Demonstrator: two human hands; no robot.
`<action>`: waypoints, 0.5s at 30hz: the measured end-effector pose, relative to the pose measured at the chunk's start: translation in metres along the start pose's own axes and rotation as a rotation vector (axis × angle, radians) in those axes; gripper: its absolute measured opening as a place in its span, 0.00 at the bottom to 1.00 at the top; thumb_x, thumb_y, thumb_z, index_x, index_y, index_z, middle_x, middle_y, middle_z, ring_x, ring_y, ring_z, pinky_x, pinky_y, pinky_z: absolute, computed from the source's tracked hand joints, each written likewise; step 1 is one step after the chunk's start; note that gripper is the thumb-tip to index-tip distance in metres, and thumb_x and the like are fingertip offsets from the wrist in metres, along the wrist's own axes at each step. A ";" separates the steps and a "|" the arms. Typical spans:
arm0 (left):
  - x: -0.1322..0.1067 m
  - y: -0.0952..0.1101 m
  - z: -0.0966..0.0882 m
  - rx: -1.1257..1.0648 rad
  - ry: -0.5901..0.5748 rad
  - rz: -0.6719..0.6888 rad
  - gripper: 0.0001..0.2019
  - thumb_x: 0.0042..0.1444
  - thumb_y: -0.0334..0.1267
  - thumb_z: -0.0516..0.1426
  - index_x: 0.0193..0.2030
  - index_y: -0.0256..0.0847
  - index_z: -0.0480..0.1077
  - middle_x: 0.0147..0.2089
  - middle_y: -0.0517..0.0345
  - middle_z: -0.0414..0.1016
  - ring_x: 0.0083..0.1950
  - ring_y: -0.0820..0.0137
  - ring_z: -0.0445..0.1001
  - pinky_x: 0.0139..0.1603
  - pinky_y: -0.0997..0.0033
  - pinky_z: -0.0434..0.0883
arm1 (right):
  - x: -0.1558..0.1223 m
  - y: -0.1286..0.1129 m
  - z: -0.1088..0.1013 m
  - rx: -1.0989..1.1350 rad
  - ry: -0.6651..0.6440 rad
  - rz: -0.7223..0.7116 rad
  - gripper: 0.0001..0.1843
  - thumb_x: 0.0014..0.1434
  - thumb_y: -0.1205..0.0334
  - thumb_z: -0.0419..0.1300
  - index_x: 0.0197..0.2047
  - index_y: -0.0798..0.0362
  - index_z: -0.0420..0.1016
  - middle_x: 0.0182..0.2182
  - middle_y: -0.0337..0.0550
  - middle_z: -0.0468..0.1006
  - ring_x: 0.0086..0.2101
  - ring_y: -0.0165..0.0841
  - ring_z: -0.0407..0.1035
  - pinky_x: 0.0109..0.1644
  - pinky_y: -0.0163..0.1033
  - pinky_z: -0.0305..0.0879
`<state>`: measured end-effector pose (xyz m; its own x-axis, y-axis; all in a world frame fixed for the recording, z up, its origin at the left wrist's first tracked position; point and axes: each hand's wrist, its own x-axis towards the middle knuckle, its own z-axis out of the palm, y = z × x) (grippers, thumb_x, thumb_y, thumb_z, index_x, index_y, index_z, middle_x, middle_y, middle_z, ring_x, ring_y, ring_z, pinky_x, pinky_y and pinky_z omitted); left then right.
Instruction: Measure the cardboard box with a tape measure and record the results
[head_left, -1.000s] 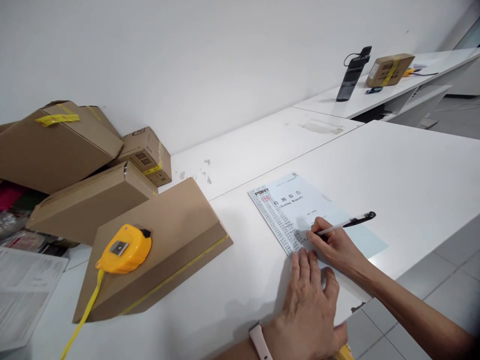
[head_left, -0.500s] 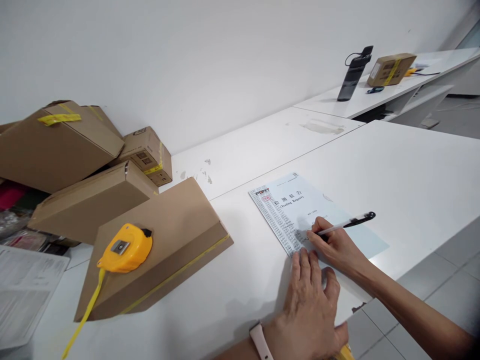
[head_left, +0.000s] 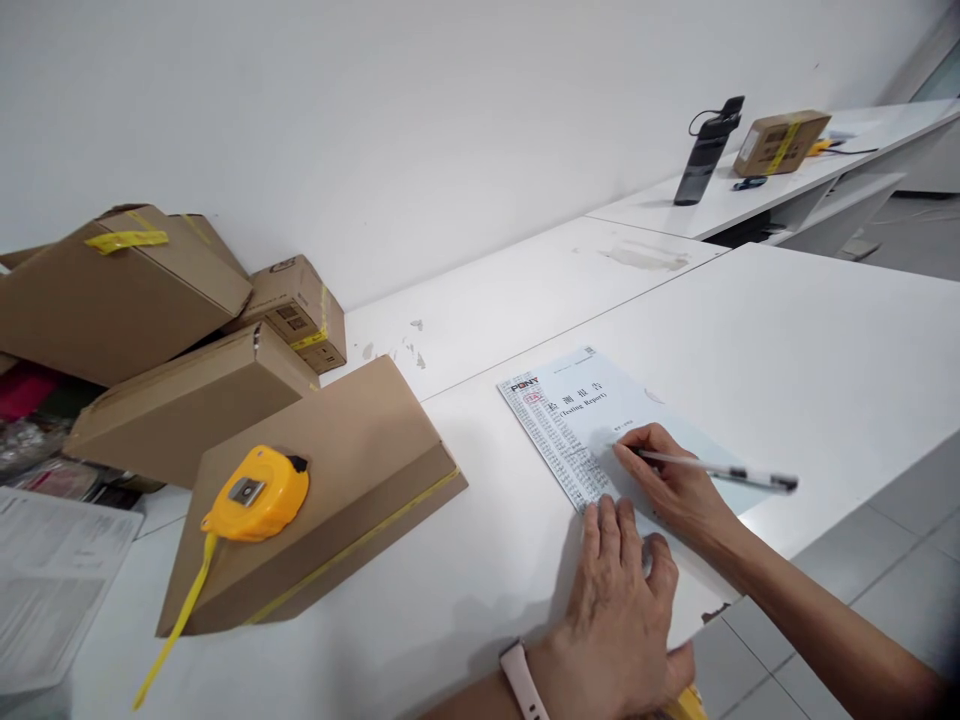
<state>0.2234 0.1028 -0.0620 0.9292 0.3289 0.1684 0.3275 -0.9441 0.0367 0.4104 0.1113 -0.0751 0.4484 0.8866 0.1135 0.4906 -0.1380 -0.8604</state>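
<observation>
Most fingers of the left hand [head_left: 619, 610] lie extended, gripping nothing visible, at the near edge of the report [head_left: 600, 425]; light pressure should prevent slipping. Over the report, flat on the desk [head_left: 450, 590], the right hand [head_left: 679, 490] pinches the pen [head_left: 731, 468] in closed fingers.

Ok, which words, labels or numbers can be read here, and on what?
"PONY": corner of the testing report cover.
"检测报告": title on the same cover.
"(Testing Report)": under that title.
Too small or blurred: the cover's red mark and remaining print, and print on the wall-side carton, far carton and printed sheet.
</observation>
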 end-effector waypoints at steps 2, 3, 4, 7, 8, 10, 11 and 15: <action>0.000 0.001 -0.001 -0.051 -0.028 0.006 0.37 0.66 0.57 0.51 0.69 0.23 0.59 0.73 0.17 0.57 0.76 0.35 0.53 0.74 0.41 0.59 | 0.002 0.002 -0.001 -0.073 0.056 -0.062 0.11 0.69 0.51 0.53 0.48 0.45 0.72 0.41 0.44 0.77 0.36 0.39 0.70 0.37 0.42 0.67; 0.000 0.002 -0.004 -0.084 -0.039 0.002 0.38 0.66 0.58 0.50 0.69 0.23 0.59 0.73 0.17 0.57 0.76 0.35 0.52 0.74 0.39 0.59 | 0.003 0.005 -0.002 -0.126 0.075 -0.097 0.12 0.69 0.54 0.51 0.51 0.44 0.72 0.46 0.45 0.77 0.41 0.41 0.72 0.41 0.44 0.68; -0.001 0.002 -0.008 -0.118 -0.042 -0.005 0.39 0.66 0.60 0.49 0.69 0.23 0.59 0.73 0.17 0.56 0.77 0.36 0.51 0.73 0.38 0.60 | 0.005 0.008 -0.003 -0.191 0.089 -0.136 0.15 0.68 0.58 0.50 0.54 0.43 0.73 0.48 0.47 0.77 0.44 0.43 0.72 0.43 0.45 0.69; -0.005 -0.004 -0.034 -0.180 0.040 -0.042 0.40 0.66 0.64 0.49 0.68 0.27 0.61 0.74 0.23 0.57 0.78 0.41 0.50 0.73 0.38 0.60 | 0.010 0.022 -0.002 -0.390 0.110 -0.234 0.23 0.62 0.67 0.48 0.57 0.46 0.74 0.48 0.52 0.79 0.47 0.49 0.72 0.46 0.50 0.70; -0.008 -0.010 -0.046 -0.177 0.114 -0.066 0.37 0.66 0.62 0.50 0.67 0.30 0.62 0.74 0.26 0.59 0.78 0.44 0.51 0.74 0.40 0.60 | 0.011 0.026 -0.001 -0.441 0.113 -0.260 0.25 0.61 0.69 0.48 0.58 0.48 0.74 0.47 0.54 0.79 0.47 0.50 0.72 0.46 0.51 0.70; -0.017 -0.030 -0.076 -0.128 0.338 -0.144 0.28 0.67 0.55 0.53 0.64 0.35 0.66 0.72 0.33 0.65 0.77 0.48 0.56 0.73 0.42 0.62 | 0.013 0.035 0.002 -0.501 0.114 -0.284 0.28 0.59 0.71 0.48 0.60 0.49 0.73 0.48 0.55 0.80 0.48 0.52 0.72 0.44 0.52 0.71; -0.024 -0.044 -0.091 -0.087 0.473 -0.211 0.24 0.66 0.52 0.55 0.61 0.37 0.67 0.70 0.35 0.69 0.75 0.50 0.60 0.72 0.42 0.63 | 0.014 0.039 0.003 -0.517 0.118 -0.287 0.29 0.59 0.71 0.48 0.62 0.48 0.72 0.50 0.56 0.80 0.49 0.53 0.72 0.43 0.52 0.71; -0.072 -0.111 -0.141 0.022 0.774 -0.723 0.17 0.62 0.45 0.60 0.55 0.43 0.70 0.64 0.39 0.73 0.69 0.49 0.66 0.71 0.40 0.60 | 0.016 0.053 0.007 -0.518 0.181 -0.275 0.25 0.63 0.61 0.49 0.62 0.43 0.70 0.47 0.57 0.79 0.49 0.59 0.73 0.36 0.55 0.70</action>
<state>0.0961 0.1811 0.0604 0.1524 0.7019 0.6957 0.7695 -0.5260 0.3621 0.4383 0.1213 -0.1218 0.3517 0.8374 0.4183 0.8851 -0.1520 -0.4399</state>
